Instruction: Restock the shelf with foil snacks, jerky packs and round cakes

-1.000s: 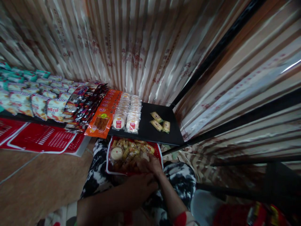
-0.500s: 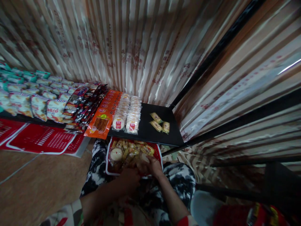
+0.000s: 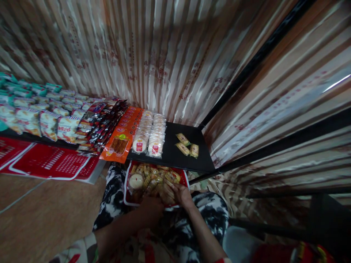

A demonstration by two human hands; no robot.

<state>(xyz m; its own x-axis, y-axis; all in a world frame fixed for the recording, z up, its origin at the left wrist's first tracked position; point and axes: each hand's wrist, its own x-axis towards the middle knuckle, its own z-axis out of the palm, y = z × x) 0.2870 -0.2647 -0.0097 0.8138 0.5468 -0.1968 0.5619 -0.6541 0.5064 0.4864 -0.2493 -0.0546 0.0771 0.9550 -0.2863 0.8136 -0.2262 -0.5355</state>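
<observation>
A red basket (image 3: 126, 190) full of small wrapped snacks (image 3: 153, 179) rests on my lap. My left hand (image 3: 150, 209) is at the basket's near edge, fingers curled among the packets; what they hold is hidden. My right hand (image 3: 182, 195) reaches into the basket's right side, fingers closed on a pale wrapped snack (image 3: 168, 193). Ahead, a black shelf (image 3: 172, 157) carries three yellow snack packets (image 3: 187, 144) and two rows of round white cakes (image 3: 149, 133).
Orange packets (image 3: 122, 137), dark packets (image 3: 100, 122) and pale bags (image 3: 41, 117) line the shelf to the left. Red baskets (image 3: 49, 164) lie on the floor below. A striped curtain (image 3: 153, 54) hangs behind; black shelf rails (image 3: 274, 146) run to the right.
My left hand pulled back from over my right hand to the basket's near edge. My right hand shifted slightly forward inside the basket. The view tilted a little.
</observation>
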